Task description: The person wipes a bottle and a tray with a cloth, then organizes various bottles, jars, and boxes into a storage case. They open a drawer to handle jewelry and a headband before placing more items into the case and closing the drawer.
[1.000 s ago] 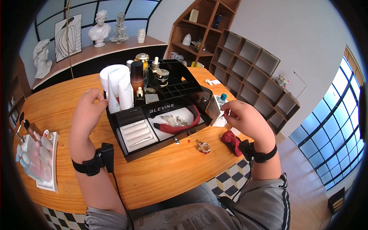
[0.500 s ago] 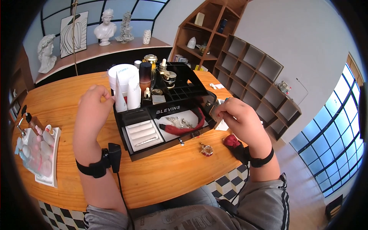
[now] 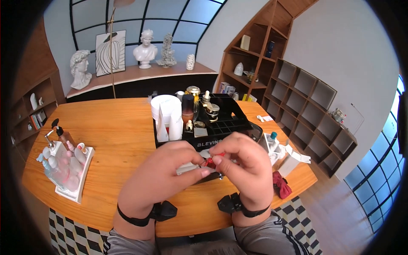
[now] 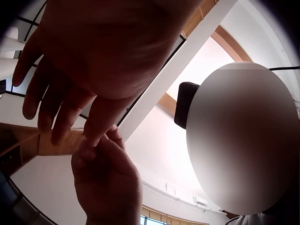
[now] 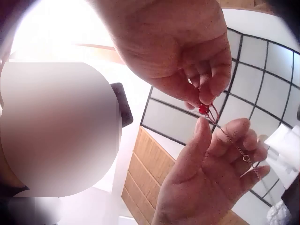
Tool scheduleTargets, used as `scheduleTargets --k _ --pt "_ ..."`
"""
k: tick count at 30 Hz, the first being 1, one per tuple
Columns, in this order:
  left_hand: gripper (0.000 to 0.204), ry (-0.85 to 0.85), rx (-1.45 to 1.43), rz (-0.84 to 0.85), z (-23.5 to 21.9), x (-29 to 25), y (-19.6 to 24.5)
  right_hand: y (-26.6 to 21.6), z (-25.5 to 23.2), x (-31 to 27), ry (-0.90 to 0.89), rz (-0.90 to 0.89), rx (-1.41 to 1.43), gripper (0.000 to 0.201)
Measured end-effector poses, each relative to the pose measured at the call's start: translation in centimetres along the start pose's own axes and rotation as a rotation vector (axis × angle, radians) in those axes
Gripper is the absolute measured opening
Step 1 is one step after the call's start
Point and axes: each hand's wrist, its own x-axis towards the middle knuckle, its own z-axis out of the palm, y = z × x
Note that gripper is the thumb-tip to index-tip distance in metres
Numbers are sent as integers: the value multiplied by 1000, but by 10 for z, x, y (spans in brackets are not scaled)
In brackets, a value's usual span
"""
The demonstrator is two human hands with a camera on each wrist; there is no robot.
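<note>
A red-beaded piece of jewellery (image 5: 203, 109) with a thin chain (image 5: 230, 137) is between the two hands. My right hand (image 3: 246, 165) pinches its red part between thumb and fingertips. The left hand (image 3: 163, 172) is beside it, its thumb and forefinger spread a little apart; in the right wrist view the chain runs across the fingers of that left hand (image 5: 211, 171). Both hands are above the front of the black box (image 3: 244, 127), hiding most of its drawer. In the left wrist view the left hand (image 4: 108, 51) has loosely extended fingers, and the jewellery cannot be made out.
Bottles and tubes (image 3: 175, 123) stand on the box. A white tray of bottles (image 3: 85, 176) is at the table's left. To the right are a small white box (image 3: 289, 163), a teal-capped bottle (image 3: 273, 136) and a dark red bow (image 3: 281, 185). Shelves (image 3: 304, 110) stand beyond.
Both hands have moved inward from the box's sides and now meet over its front, the right hand bringing the red piece. The head view has shifted, and the white box at the right is uncovered.
</note>
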Motion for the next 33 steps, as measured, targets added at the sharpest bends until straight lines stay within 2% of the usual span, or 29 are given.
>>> scheduleTargets --k 1,5,8,14,17,20,26,29,33 --pt "16 -59 -26 -12 0 2 -1 2 3 0 0 -13 4 15" --pt "9 -77 -62 33 3 4 -9 6 4 2 -28 -93 -45 14" --pt "7 -80 -110 10 2 5 -14 17 -1 4 -48 -57 -21 16" --pt "6 17 -195 -103 -8 0 -4 35 -2 5 -36 72 153 19" --pt "5 92 -201 -82 -7 -1 -10 27 -1 5 -28 169 284 20" --pt "7 90 -215 -139 -7 1 -4 30 1 4 0 141 307 21" --pt "11 250 -273 -100 -2 0 -5 34 5 5 -21 74 281 18" --pt "14 260 -223 -115 -3 0 -6 33 7 6 -81 73 245 19" --pt "14 314 -137 -117 -2 1 -8 35 10 7 -13 66 205 18"
